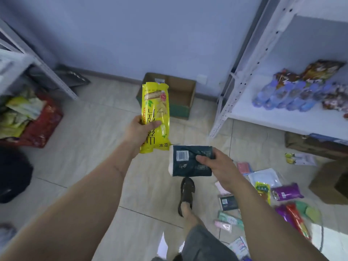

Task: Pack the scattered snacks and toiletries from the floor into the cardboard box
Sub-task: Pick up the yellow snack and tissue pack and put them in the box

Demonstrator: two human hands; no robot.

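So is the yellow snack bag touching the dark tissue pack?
Cannot tell. In the head view the yellow snack bag corner meets the dark tissue pack edge, depth unclear.

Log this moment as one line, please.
left hand: holds yellow snack bag | right hand: holds dark tissue pack | cardboard box: open, ahead

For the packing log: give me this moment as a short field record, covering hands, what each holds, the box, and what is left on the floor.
left hand: left hand grips a yellow snack bag, held upright
right hand: right hand grips a dark tissue pack, barcode side up
box: cardboard box open on the floor by the wall, ahead of both hands; contents not clear
held items packed: not yet
left on floor: purple packet, green sachet and other small packets, to the right
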